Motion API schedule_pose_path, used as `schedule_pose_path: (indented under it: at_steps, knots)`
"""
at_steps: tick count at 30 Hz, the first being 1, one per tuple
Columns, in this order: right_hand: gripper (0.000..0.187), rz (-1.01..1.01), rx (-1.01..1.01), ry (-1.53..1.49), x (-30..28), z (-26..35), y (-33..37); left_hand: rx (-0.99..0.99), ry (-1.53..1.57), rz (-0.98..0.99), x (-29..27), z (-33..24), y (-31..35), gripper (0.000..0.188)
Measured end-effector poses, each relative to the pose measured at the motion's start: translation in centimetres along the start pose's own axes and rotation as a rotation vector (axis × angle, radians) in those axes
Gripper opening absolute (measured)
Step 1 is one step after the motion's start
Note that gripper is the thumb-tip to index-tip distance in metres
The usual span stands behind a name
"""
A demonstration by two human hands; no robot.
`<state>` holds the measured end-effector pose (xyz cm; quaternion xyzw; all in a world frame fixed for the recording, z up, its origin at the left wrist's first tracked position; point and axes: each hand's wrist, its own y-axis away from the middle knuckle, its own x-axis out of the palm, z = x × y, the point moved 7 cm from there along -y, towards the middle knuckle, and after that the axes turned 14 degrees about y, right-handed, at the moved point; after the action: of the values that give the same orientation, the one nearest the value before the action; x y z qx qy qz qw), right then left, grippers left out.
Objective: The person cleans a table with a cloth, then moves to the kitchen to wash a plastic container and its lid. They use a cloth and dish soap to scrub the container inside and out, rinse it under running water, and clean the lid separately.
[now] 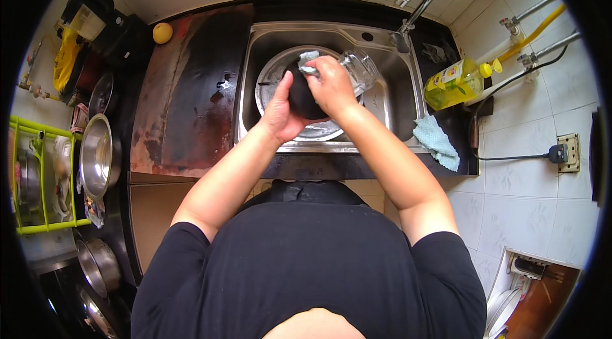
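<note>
Nearest cam: blk shirt (319, 256), bottom ctr. Above frame ctr, L hand (284, 116) fingers curved round dark item (302, 95) over metal pan (270, 74) in sink (401, 106); lt-blue cloth (308, 58) pinched in R hand (333, 87); glass jar (362, 71) just R.

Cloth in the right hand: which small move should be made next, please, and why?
I would probably draw the pale blue cloth down over the dark object. The right hand already grips the cloth near its upper end, and the left hand seems to support it from the left and below, over the metal basin.
</note>
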<state>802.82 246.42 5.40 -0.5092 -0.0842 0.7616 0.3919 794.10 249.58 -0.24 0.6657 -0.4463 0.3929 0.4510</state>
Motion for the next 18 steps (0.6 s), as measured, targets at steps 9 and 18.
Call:
schedule_pose_path:
  at_steps: [9, 18]
  knots:
    - [0.015, 0.145, -0.369, 0.198, -1.5, 2.8, 2.1, 0.093, 0.052, 0.037, -0.1, -1.8, 0.3, 0.052]
    - [0.014, 0.307, -0.373, 0.047, 0.7, 3.2, 1.1, 0.11, -0.103, -0.062, -1.5, 0.0, -0.2, 0.075]
